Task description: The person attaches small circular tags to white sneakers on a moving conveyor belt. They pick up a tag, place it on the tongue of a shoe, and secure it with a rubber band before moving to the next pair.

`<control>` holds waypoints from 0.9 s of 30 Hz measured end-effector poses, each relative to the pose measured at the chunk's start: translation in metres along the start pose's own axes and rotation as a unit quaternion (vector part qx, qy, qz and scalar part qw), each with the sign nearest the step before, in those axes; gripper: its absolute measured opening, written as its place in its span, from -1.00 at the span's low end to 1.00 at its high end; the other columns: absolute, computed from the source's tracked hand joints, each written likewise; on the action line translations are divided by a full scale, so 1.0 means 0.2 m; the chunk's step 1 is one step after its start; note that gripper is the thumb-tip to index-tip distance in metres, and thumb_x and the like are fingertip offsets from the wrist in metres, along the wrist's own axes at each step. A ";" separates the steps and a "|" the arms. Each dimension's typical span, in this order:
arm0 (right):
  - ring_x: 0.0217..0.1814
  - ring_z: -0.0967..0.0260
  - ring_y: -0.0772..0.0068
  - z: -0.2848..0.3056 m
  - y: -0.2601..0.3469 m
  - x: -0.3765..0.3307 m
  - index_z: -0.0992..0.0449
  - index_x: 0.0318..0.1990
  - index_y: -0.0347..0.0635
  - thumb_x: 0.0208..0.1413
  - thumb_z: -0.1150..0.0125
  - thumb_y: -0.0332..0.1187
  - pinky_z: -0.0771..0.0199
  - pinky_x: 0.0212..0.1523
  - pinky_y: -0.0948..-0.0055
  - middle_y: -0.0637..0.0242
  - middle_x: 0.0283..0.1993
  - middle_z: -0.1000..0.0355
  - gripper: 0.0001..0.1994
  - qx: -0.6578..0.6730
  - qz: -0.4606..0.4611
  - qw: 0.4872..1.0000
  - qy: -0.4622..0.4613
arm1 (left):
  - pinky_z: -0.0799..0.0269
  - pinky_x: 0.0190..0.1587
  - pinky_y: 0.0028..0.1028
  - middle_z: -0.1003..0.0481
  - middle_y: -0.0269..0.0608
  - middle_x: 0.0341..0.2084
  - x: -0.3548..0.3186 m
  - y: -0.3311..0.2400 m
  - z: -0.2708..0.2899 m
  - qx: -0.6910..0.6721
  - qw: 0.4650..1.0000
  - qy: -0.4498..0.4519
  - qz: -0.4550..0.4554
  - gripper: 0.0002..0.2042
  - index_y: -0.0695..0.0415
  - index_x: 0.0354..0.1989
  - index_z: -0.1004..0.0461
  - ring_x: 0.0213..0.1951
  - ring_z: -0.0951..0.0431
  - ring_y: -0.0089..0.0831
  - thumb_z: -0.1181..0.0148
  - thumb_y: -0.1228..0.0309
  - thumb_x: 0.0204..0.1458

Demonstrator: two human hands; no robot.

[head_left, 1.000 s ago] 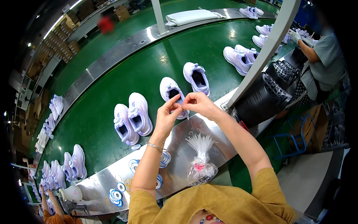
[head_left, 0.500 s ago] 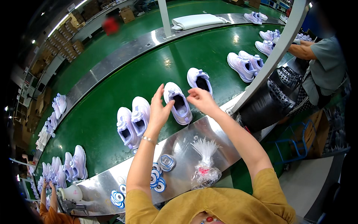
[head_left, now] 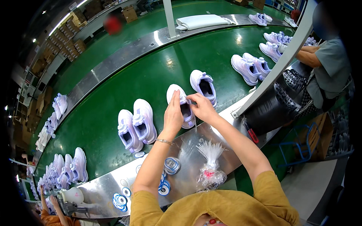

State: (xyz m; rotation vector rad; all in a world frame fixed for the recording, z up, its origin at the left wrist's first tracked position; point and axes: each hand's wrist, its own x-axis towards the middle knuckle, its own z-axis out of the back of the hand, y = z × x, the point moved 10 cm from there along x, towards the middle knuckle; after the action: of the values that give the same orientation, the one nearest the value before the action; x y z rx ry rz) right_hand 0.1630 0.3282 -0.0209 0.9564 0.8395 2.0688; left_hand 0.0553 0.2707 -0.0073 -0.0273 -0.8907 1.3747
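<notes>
Head view: a green belt (head_left: 113,113) curves across the frame, edged by a steel ledge (head_left: 188,177) along its near side. A white shoe (head_left: 181,105) lies on the belt right at the ledge, toe pointing away from the person. Both hands work at its opening. The left hand (head_left: 173,115) rests on the shoe's left side, fingers (head_left: 176,98) together and pinched at the tongue. The right hand (head_left: 203,107) comes in from the right, fingertips closed on something small at the same spot; what it is cannot be told. The two hands almost touch over the shoe. A thin bracelet (head_left: 165,141) circles the left wrist.

The shoe's mate (head_left: 203,86) lies just beside it to the right on the belt. A second pair (head_left: 136,124) sits to the left, near the ledge. More pairs lie further along the belt both ways. On the ledge, between the forearms, stands a clear bag (head_left: 210,169) with thin clear strips fanning out of its top, and round blue-and-white tags (head_left: 171,165) lie scattered left of it. A co-worker's arm (head_left: 311,56) reaches in at far right.
</notes>
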 end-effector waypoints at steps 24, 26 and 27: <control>-0.38 -0.41 0.21 -0.16 0.38 -0.16 -0.43 -0.46 -0.17 -0.09 -0.13 -0.48 -0.44 -0.44 0.26 0.25 -0.47 -0.39 -0.98 -0.194 0.102 0.963 -0.157 | -0.42 -0.17 -0.30 -0.51 -0.08 -0.37 0.20 0.11 0.09 -0.110 0.984 0.138 0.008 -0.88 0.26 -0.37 -0.58 -0.25 -0.51 -0.13 -0.24 0.52 -0.10; -0.37 -0.38 0.25 -0.14 0.41 -0.17 -0.45 -0.48 -0.16 -0.13 -0.15 -0.48 -0.43 -0.45 0.30 0.30 -0.48 -0.39 -0.97 -0.209 0.102 0.959 -0.161 | -0.43 -0.19 -0.31 -0.51 -0.06 -0.38 0.20 0.08 0.10 -0.103 0.984 0.142 -0.007 -0.87 0.27 -0.39 -0.58 -0.25 -0.50 -0.13 -0.25 0.47 -0.09; -0.37 -0.37 0.26 -0.12 0.43 -0.18 -0.46 -0.47 -0.16 -0.13 -0.16 -0.48 -0.43 -0.45 0.31 0.31 -0.49 -0.39 -0.97 -0.213 0.103 0.957 -0.166 | -0.44 -0.21 -0.31 -0.51 -0.05 -0.38 0.20 0.04 0.11 -0.100 0.984 0.145 -0.015 -0.85 0.27 -0.39 -0.58 -0.26 -0.50 -0.13 -0.25 0.44 -0.09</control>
State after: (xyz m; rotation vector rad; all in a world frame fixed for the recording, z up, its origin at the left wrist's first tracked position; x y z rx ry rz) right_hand 0.1345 0.2458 0.0200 1.1333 0.1123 2.0584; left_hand 0.0334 0.2960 0.0248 -0.3580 -0.7767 1.2112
